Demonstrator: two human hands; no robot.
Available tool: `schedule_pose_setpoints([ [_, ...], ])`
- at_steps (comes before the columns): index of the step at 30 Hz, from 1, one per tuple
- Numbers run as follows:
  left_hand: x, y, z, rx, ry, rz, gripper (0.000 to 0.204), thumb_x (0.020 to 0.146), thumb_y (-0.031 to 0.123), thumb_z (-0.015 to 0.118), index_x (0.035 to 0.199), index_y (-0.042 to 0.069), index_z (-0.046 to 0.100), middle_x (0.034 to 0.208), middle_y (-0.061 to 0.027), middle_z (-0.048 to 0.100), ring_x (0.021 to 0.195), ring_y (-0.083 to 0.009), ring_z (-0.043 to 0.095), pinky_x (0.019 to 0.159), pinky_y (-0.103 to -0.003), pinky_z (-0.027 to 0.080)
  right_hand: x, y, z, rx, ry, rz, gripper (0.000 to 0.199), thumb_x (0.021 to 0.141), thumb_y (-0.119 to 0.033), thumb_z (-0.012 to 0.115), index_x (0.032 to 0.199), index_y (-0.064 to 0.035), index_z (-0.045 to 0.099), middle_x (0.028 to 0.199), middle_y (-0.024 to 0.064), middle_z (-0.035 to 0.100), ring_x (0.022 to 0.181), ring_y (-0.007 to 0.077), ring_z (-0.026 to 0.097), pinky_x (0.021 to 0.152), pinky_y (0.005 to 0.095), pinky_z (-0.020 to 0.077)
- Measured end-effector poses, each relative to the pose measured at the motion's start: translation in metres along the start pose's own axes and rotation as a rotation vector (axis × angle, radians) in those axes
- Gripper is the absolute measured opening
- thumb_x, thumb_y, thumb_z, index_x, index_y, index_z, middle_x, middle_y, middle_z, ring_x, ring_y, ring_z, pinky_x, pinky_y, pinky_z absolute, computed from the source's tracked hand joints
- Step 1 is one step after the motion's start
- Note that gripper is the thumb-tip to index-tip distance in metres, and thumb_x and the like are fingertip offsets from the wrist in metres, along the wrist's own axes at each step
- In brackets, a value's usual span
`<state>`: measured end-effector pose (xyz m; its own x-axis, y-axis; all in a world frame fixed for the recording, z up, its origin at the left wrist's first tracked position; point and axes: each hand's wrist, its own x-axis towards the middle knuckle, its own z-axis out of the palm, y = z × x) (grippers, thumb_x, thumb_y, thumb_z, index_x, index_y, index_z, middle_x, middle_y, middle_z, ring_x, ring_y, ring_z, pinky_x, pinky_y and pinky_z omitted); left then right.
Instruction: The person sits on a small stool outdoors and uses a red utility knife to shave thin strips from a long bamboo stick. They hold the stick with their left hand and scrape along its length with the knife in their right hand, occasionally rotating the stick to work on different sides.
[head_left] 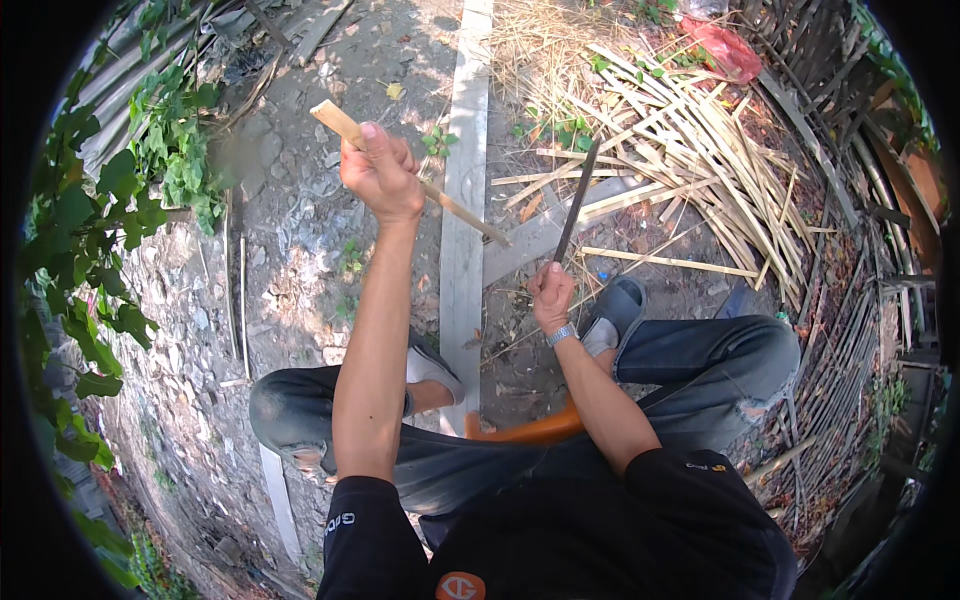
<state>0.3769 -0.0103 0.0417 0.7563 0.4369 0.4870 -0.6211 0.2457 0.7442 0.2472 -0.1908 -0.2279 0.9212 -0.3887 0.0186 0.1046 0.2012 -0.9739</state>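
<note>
My left hand [381, 172] is raised and shut on a pale bamboo strip [460, 208], which slants from upper left down to the right, its lower tip near a grey plank [466, 160]. My right hand [551, 293] grips the handle of a long dark blade [577, 198] that points up and away from me. The blade's tip lies close to the pile of split bamboo. The two hands are apart, and the blade does not touch the strip. I sit low with knees spread, in jeans and grey shoes.
A pile of split bamboo strips [680, 150] covers the ground at upper right. A red plastic bag [725, 48] lies beyond it. A woven bamboo fence [850, 300] curves along the right. Green leafy plants [110, 220] line the left. An orange seat edge [530, 430] shows beneath me.
</note>
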Motion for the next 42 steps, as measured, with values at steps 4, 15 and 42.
schedule_pose_setpoints([
  [4,-0.001,-0.008,-0.003,0.029,-0.101,-0.02,0.041,0.108,0.038,0.052,0.08,0.012,0.037,0.056,0.0042,0.03,0.045,-0.0062,0.025,0.04,-0.026,0.022,-0.036,0.057,-0.058,-0.449,-0.185,0.937,0.066,0.098,-0.068,0.049,0.069,-0.0087,0.048,0.052,0.0014,0.041,0.042,0.0164,0.044,0.04,0.0347,0.0353],
  [15,-0.006,0.003,0.007,-0.031,-0.22,-0.057,0.037,0.106,0.034,0.057,0.083,0.009,0.043,0.056,0.0044,0.033,0.046,-0.0055,0.03,0.041,-0.026,0.024,0.003,-0.03,-0.005,-0.216,-0.165,-0.006,0.067,0.102,-0.059,0.046,0.071,-0.0013,0.057,0.058,0.0063,0.053,0.05,0.0226,0.049,0.055,0.0403,0.0417],
  [42,-0.005,-0.005,-0.006,0.155,0.01,0.016,0.041,0.107,0.039,0.056,0.082,0.008,0.044,0.055,0.0027,0.039,0.046,-0.006,0.037,0.04,-0.025,0.029,-0.011,0.015,-0.01,-0.254,-0.113,0.22,0.077,0.104,-0.062,0.039,0.07,0.0037,0.06,0.06,0.0131,0.057,0.059,0.0234,0.053,0.061,0.0438,0.0426],
])
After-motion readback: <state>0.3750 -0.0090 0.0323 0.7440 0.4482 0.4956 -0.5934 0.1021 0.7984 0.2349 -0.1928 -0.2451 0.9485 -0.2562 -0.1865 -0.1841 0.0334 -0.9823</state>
